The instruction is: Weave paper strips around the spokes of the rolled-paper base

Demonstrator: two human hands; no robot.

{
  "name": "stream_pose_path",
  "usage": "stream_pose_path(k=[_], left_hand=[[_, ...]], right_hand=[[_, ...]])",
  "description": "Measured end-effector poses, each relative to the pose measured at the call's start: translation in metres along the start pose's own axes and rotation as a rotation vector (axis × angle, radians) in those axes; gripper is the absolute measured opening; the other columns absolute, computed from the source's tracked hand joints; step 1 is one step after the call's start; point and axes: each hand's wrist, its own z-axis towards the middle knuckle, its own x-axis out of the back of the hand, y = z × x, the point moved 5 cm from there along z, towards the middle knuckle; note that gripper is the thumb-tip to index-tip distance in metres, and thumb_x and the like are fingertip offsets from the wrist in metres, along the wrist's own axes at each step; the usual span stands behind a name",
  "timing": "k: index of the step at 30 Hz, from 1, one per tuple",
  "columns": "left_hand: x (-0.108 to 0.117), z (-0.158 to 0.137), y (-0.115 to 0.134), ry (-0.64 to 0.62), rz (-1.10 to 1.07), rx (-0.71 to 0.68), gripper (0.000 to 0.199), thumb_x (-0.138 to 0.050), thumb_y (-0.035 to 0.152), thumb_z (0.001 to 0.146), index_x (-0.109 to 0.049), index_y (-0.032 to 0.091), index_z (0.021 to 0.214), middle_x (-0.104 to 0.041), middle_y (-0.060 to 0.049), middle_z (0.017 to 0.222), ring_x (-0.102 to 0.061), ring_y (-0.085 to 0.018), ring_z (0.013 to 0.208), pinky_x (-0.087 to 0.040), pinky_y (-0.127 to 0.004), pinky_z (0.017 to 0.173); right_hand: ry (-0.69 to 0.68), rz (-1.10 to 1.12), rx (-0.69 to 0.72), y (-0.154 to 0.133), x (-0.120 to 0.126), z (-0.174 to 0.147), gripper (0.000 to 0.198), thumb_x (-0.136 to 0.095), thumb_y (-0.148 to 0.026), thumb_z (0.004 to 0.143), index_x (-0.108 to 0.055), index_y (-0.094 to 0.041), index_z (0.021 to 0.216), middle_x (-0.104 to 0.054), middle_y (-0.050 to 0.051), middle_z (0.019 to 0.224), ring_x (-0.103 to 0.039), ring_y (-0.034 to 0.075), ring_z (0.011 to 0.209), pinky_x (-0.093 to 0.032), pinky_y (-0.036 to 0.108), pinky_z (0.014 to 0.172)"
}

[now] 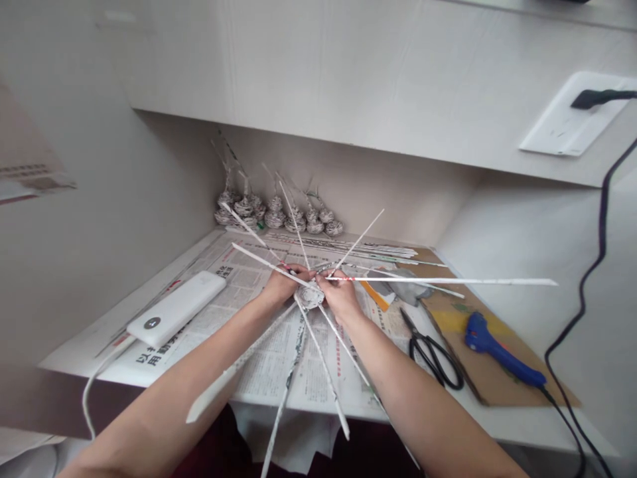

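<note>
Between my two hands is a small round woven paper base (309, 296), with several rolled paper sticks (321, 358) fanning out from it in all directions. My left hand (286, 282) grips its left edge, fingers closed around the sticks there. On the right edge, my right hand (341, 292) pinches the weave, where a long white paper stick (448, 282) runs out to the right. Some fingertips are hidden behind the base and the sticks.
Newspaper (239, 292) covers the desk. Left lies a white power strip (176, 309); right are black scissors (432, 355) and a blue glue gun (502, 352) on cardboard (478, 385). Woven gourd shapes (276, 216) stand at the back beside loose paper sticks (368, 249).
</note>
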Motion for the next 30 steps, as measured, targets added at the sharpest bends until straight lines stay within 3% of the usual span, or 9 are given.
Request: stream_pose_path(k=[3, 10, 15, 22, 26, 30], left_hand=[[0.0, -0.002, 0.004, -0.005, 0.029, -0.016, 0.025, -0.078, 0.038, 0.058, -0.071, 0.015, 0.065, -0.065, -0.003, 0.06, -0.052, -0.013, 0.053, -0.041, -0.025, 0.053], [-0.003, -0.008, 0.017, 0.054, 0.137, -0.064, 0.024, -0.078, 0.04, 0.057, -0.071, 0.017, 0.061, -0.065, -0.002, 0.058, -0.052, -0.014, 0.056, -0.04, -0.025, 0.055], [-0.004, -0.007, 0.01, 0.057, 0.114, -0.045, 0.024, -0.076, 0.04, 0.059, -0.071, 0.016, 0.063, -0.063, -0.001, 0.056, -0.05, -0.013, 0.055, -0.038, -0.024, 0.052], [-0.005, -0.006, -0.002, -0.06, -0.023, 0.091, 0.026, -0.081, 0.033, 0.053, -0.069, 0.014, 0.066, -0.059, 0.001, 0.053, -0.047, -0.011, 0.048, -0.034, -0.023, 0.048], [-0.007, -0.006, -0.003, -0.16, -0.083, 0.156, 0.025, -0.083, 0.028, 0.048, -0.069, 0.014, 0.063, -0.064, -0.002, 0.057, -0.054, -0.013, 0.051, -0.042, -0.026, 0.054], [-0.002, -0.001, -0.009, -0.166, -0.061, 0.152, 0.019, -0.082, 0.024, 0.047, -0.068, 0.015, 0.057, -0.065, -0.002, 0.056, -0.057, -0.014, 0.053, -0.045, -0.026, 0.057]], right_hand=[[0.015, 0.027, 0.045, -0.004, 0.0, -0.001, 0.025, -0.069, -0.042, 0.065, -0.058, -0.021, 0.075, -0.06, -0.005, 0.057, -0.055, 0.014, 0.051, -0.042, 0.023, 0.049], [0.095, -0.177, 0.069, 0.005, 0.007, 0.005, 0.021, -0.063, -0.042, 0.068, -0.056, -0.022, 0.072, -0.059, -0.003, 0.057, -0.056, 0.016, 0.056, -0.042, 0.025, 0.054], [0.117, -0.238, 0.118, 0.006, 0.008, 0.007, 0.022, -0.06, -0.043, 0.07, -0.051, -0.023, 0.071, -0.057, -0.004, 0.058, -0.054, 0.016, 0.055, -0.039, 0.025, 0.054], [0.119, -0.401, 0.16, 0.003, 0.011, 0.007, 0.017, -0.059, -0.037, 0.07, -0.053, -0.022, 0.069, -0.058, -0.003, 0.058, -0.055, 0.016, 0.055, -0.038, 0.025, 0.053], [0.105, -0.369, 0.163, 0.006, 0.01, 0.009, 0.015, -0.06, -0.036, 0.07, -0.054, -0.022, 0.07, -0.059, -0.003, 0.058, -0.055, 0.015, 0.055, -0.039, 0.025, 0.053], [0.056, -0.304, 0.175, 0.003, 0.007, 0.007, 0.016, -0.063, -0.035, 0.069, -0.055, -0.022, 0.067, -0.058, -0.004, 0.056, -0.054, 0.015, 0.055, -0.039, 0.024, 0.053]])
